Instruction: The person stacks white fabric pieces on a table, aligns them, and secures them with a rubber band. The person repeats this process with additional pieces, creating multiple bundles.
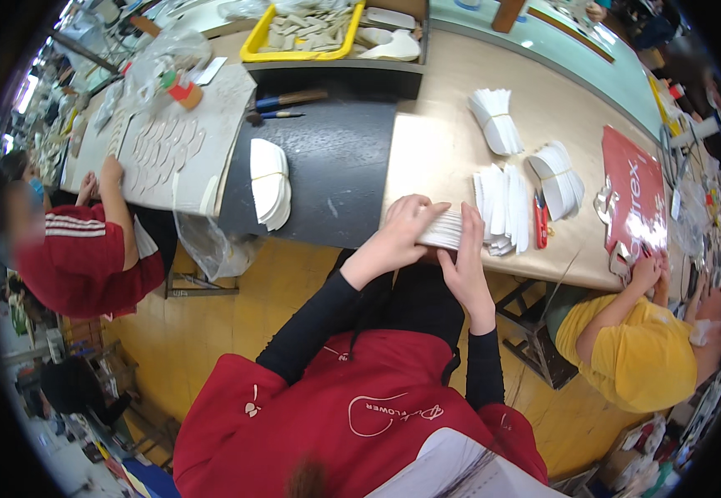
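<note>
Between my two hands, at the table's front edge, is a stack of thin white insole-like pieces (442, 232). My left hand (398, 231) presses its fingers and thumb on the stack's left side. On the other side, my right hand (470, 270) closes on it with fingers extended along the edge. Just right of my hands lies a loose, fanned stack of similar white pieces (503, 207). Red-handled snips (540, 222) rest beside that. Banded white bundles lie farther off, one upright (496, 123) and one slanted (555, 178).
Another banded bundle (270, 184) sits on the black mat (335, 166), below a hammer (290, 100). A yellow tray (298, 56) holds beige pieces. A co-worker in red (86, 257) sits left. At right, one in yellow (634, 340) works near a red bag (636, 195).
</note>
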`<state>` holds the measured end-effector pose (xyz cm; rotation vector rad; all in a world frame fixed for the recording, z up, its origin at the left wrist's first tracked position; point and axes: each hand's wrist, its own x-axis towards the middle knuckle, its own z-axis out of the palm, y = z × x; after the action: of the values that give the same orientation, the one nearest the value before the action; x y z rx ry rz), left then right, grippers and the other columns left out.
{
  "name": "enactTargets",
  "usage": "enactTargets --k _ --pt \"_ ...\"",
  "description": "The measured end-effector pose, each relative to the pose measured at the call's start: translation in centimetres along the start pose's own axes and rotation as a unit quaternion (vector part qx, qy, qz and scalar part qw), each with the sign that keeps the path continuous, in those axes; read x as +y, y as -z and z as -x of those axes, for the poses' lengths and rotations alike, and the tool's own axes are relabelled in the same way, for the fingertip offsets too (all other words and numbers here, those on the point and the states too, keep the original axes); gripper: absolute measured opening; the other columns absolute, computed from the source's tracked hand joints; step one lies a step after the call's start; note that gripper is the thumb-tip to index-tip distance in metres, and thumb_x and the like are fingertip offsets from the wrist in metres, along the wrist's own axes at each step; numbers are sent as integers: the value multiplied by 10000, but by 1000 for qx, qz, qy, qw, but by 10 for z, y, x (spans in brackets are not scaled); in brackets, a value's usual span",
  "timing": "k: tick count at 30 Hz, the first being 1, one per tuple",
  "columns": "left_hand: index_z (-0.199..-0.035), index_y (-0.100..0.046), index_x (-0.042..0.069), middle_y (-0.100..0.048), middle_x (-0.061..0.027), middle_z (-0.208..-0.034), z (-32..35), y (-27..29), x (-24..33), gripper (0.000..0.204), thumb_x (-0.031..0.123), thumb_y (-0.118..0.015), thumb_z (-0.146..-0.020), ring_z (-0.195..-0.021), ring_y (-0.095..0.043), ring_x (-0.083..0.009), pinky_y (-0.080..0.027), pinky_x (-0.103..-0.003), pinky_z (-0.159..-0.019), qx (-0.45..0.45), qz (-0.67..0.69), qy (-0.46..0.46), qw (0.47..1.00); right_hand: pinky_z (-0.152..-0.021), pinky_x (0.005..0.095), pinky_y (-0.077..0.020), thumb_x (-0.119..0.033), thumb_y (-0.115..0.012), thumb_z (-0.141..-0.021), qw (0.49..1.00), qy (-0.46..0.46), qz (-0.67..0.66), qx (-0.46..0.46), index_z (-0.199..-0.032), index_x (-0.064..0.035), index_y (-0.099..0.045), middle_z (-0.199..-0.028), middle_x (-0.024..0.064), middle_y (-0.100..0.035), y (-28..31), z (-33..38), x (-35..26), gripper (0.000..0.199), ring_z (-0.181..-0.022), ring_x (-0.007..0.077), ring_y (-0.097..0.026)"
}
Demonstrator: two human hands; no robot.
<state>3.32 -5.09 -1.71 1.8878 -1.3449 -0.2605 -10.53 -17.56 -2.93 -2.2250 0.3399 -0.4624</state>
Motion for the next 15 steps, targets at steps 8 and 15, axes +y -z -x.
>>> enactTargets --k 8,15 --pt "-1320 -476 39 -486 -185 -1212 2 5 -8 656 4 -613 -679 -1192 -451 -372 -350 -443 -1065 -52 87 26 994 -1110 470 -266 54 -583 -766 999 -12 12 -49 -1485 -4 -239 -1375 229 -344 3 -3 2 800 -1285 410 -337" --pt "-1280 -492 30 -485 -176 -1242 9 3 -3 594 32 -620 -700 -1212 -443 -374 -349 -448 -1062 -44 -4 43 998 -1096 461 -287 10 -604 -754 999 11 29 -26 -1424 -3 -327 -1326 221 -383 -5 -4 0 725 -1237 404 -376"
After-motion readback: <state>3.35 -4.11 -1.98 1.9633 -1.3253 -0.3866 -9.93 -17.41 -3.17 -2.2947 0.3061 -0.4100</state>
